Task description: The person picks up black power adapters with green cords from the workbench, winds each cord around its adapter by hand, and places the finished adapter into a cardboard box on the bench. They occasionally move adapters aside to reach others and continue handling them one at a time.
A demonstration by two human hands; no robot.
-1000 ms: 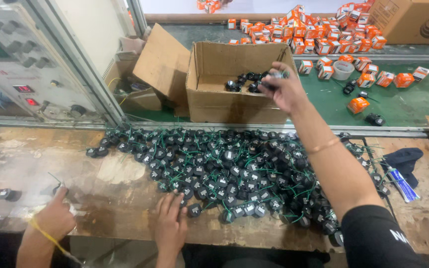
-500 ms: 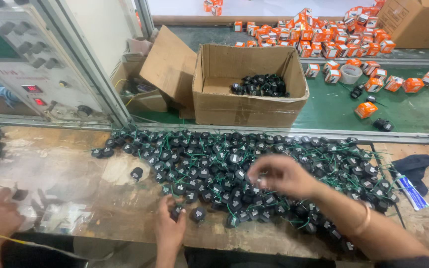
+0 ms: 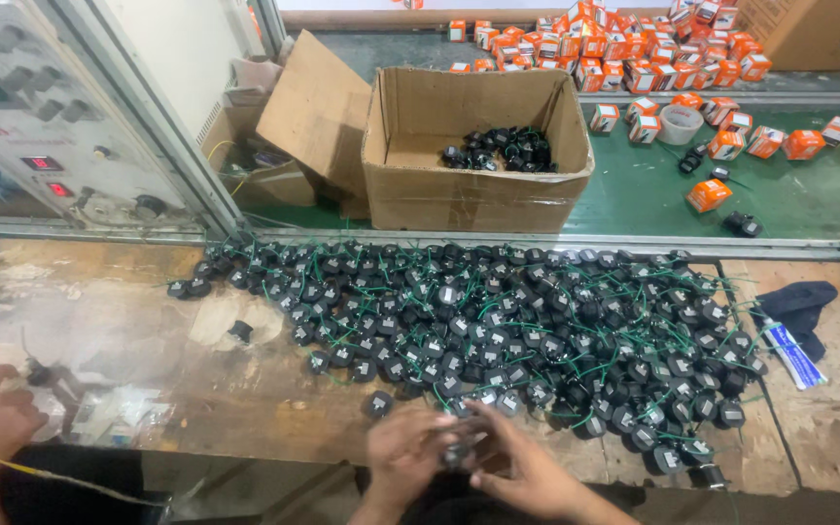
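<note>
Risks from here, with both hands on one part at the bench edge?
1. Both hands, left hand and right hand, work one small black part past the bench edge; a slip likely drops it.
2. Green wires tangle the pile; pulling one part may drag neighbours off.

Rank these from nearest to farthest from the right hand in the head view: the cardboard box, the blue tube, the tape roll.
From the right hand:
1. Blue tube, right on the bench.
2. Cardboard box, ahead, beyond the bench edge.
3. Tape roll, far right on the green mat.
</note>
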